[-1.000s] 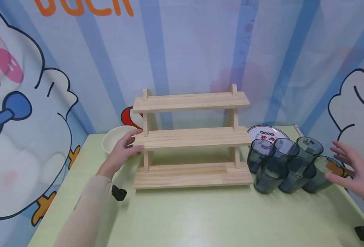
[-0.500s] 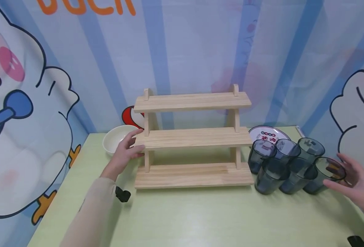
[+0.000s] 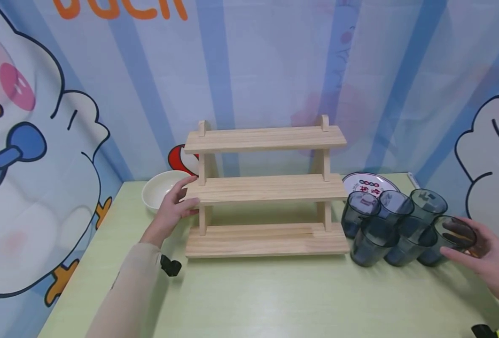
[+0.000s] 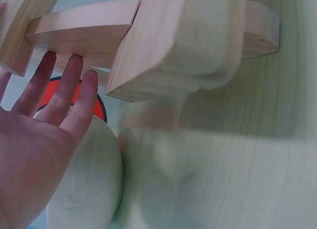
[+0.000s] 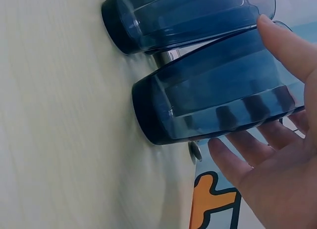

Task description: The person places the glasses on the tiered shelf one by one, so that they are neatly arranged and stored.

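Note:
A three-tier wooden display rack (image 3: pixel 270 190) stands on the table. At its left end my left hand (image 3: pixel 169 216) holds the middle board, thumb in front and fingers behind. In the left wrist view, three fairly straight fingers of that hand (image 4: pixel 39 135) reach to the rack's upright (image 4: pixel 81 43). My right hand (image 3: pixel 495 263) is around the front right tumbler (image 3: pixel 431 256) of a group of smoky blue glasses. Seen from the right wrist, the thumb lies across the upper side of this tumbler (image 5: pixel 203 100) and the fingers along the other. Its base is on or close to the table.
Several more tumblers (image 3: pixel 372 244) stand close together right of the rack. Behind them lies a white plate (image 3: pixel 370 180) with red print. A white bowl (image 3: pixel 152 195) sits behind my left hand. A printed cloth backdrop (image 3: pixel 266 70) rises behind the table (image 3: pixel 275 295).
My right hand has moved in from the right and closed around the front right tumbler. The left hand stays at the rack's end. The view has shifted slightly.

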Action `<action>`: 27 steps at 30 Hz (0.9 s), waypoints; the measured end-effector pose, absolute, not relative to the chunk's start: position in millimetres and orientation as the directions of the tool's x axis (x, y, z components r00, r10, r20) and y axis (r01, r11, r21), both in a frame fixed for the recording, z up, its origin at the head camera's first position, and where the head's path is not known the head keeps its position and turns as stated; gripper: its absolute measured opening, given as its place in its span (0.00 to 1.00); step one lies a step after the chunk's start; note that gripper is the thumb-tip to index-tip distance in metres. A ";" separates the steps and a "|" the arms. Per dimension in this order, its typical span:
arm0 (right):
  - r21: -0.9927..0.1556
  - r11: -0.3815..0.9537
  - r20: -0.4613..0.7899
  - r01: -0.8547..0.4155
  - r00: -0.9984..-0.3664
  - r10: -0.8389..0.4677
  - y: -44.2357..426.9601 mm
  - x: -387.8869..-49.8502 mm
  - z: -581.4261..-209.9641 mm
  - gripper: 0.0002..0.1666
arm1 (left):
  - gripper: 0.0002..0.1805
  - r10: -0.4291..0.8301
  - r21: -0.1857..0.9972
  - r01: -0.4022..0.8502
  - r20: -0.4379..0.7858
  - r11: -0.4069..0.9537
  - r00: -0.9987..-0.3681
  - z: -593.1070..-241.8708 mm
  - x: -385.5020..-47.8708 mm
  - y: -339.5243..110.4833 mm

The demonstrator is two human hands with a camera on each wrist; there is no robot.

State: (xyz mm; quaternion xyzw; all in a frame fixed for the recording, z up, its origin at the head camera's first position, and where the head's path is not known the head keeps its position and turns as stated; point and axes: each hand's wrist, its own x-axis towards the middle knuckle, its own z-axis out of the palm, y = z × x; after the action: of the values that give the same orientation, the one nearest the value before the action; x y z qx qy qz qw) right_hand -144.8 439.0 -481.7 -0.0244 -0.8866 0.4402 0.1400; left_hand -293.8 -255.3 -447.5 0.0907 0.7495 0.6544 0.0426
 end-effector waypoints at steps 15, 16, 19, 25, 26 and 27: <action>-0.787 0.614 0.256 -0.067 -0.940 0.225 439.1 -144.5 -483.1 0.47 | 0.39 0.189 0.993 0.064 0.043 0.102 -0.981 -449.7 -293.4 -254.2; -0.791 0.608 0.257 -0.069 -0.939 0.229 439.2 -143.8 -483.0 0.47 | 0.39 0.192 0.993 0.064 0.044 0.098 -0.980 -449.7 -293.2 -253.6; -0.807 0.581 0.284 -0.102 -0.931 0.231 439.6 -141.0 -481.4 0.46 | 0.38 0.196 0.994 0.061 0.043 0.090 -0.980 -450.2 -292.8 -252.4; -0.793 0.576 0.393 -0.198 -0.888 0.236 438.9 -138.1 -469.8 0.45 | 0.38 0.182 0.996 0.052 0.037 0.079 -0.983 -450.9 -293.6 -251.6; -0.789 0.580 0.405 -0.203 -0.881 0.243 439.2 -138.3 -466.9 0.45 | 0.38 0.178 0.996 0.050 0.035 0.078 -0.983 -450.5 -293.7 -251.4; -0.789 0.579 0.412 -0.206 -0.876 0.250 440.0 -138.7 -464.1 0.45 | 0.38 0.175 0.996 0.048 0.033 0.078 -0.984 -450.1 -293.8 -251.4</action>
State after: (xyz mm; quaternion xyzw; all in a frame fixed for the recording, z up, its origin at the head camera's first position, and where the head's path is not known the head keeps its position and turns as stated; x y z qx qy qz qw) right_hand -138.7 440.0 -464.1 -0.0130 -0.8531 0.4587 0.2484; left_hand -293.8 -251.4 -450.1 0.0761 0.7327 0.6747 0.0473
